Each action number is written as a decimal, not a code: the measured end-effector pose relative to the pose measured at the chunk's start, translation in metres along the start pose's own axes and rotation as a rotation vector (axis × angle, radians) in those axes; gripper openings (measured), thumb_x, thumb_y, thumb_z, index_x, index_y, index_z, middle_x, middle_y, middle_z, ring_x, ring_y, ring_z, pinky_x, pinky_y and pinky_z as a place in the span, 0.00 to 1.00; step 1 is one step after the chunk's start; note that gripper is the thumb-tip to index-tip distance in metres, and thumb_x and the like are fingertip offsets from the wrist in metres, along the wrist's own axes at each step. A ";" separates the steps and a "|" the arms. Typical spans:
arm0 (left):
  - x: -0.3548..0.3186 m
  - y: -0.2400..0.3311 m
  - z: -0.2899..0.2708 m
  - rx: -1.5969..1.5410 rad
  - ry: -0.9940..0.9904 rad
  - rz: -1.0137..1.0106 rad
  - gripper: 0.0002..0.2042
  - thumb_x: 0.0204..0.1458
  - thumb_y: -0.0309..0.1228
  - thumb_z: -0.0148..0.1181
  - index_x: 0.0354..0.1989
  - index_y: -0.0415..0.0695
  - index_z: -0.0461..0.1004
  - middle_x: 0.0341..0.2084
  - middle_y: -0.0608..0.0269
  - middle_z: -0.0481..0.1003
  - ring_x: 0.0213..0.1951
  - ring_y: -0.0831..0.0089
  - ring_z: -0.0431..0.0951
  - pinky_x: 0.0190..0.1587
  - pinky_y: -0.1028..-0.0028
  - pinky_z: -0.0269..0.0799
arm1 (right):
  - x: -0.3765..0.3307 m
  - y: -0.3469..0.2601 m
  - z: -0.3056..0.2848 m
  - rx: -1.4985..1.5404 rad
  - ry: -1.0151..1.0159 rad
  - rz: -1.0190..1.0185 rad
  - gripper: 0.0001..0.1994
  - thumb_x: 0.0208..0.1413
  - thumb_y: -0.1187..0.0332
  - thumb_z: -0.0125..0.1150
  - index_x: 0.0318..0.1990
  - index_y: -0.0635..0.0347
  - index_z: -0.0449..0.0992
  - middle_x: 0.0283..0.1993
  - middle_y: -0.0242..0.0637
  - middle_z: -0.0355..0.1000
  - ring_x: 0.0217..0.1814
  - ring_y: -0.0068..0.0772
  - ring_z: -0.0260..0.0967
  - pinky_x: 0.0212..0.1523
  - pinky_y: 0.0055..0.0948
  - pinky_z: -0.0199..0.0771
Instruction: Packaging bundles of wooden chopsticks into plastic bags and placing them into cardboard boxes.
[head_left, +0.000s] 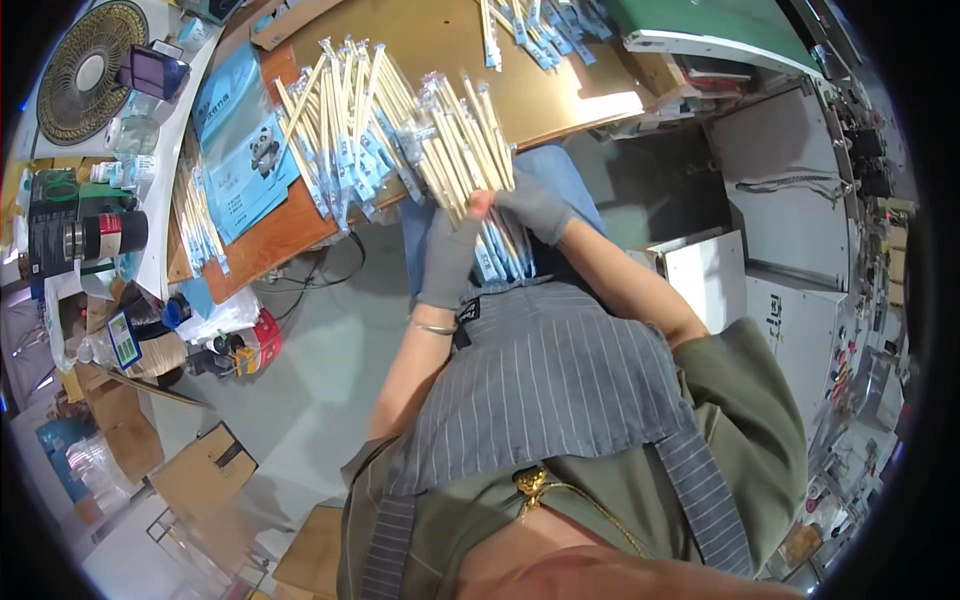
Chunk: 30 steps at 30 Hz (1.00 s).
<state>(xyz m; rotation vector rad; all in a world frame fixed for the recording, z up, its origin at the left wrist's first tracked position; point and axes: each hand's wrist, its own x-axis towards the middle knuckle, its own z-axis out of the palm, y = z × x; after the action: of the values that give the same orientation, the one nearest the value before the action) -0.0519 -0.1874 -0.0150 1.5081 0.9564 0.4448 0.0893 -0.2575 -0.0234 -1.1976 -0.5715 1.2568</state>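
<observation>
Necklace (531,484) nearest | left hand (448,255) and right hand (535,208) close round chopsticks (462,165) between them, far fingers seemingly hidden | apparently gathered: one bundle | apparently left: loose pile (350,120) left of fingers, farther pile (545,35) beyond, on table (440,40)

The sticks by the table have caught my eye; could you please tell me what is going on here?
A person holds a bundle of wrapped sticks between the left hand and right hand, both in gray gloves, by the table. On it, a loose pile of similar sticks lies just left of the bundle, with flat blue packaging beyond it. Another pile lies near the far side.
</observation>
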 end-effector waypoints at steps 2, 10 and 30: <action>-0.007 0.005 0.011 -0.278 -0.074 0.165 0.15 0.50 0.36 0.63 0.38 0.36 0.70 0.28 0.62 0.75 0.31 0.75 0.74 0.37 0.75 0.70 | -0.017 -0.010 0.011 -0.022 0.030 -0.153 0.23 0.49 0.65 0.64 0.51 0.68 0.68 0.45 0.35 0.71 0.46 0.23 0.66 0.48 0.24 0.68; 0.049 0.158 0.002 -0.264 -0.246 0.536 0.29 0.32 0.33 0.76 0.44 0.38 0.69 0.34 0.65 0.75 0.36 0.77 0.75 0.41 0.76 0.71 | -0.009 -0.171 0.017 -0.008 0.167 -0.478 0.24 0.42 0.65 0.68 0.47 0.68 0.71 0.43 0.41 0.73 0.41 0.28 0.71 0.44 0.25 0.71; 0.053 0.094 -0.050 -0.672 -0.627 -0.137 0.29 0.38 0.39 0.70 0.49 0.38 0.70 0.43 0.60 0.74 0.45 0.71 0.73 0.50 0.73 0.67 | 0.076 -0.165 0.044 0.020 -0.511 -0.008 0.16 0.40 0.71 0.64 0.39 0.68 0.74 0.38 0.43 0.74 0.44 0.32 0.71 0.49 0.29 0.68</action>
<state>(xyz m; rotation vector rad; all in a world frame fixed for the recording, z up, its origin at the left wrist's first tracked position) -0.0304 -0.1079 0.0705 0.8671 0.3477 0.1429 0.1399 -0.1499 0.1207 -0.8506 -0.9302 1.5670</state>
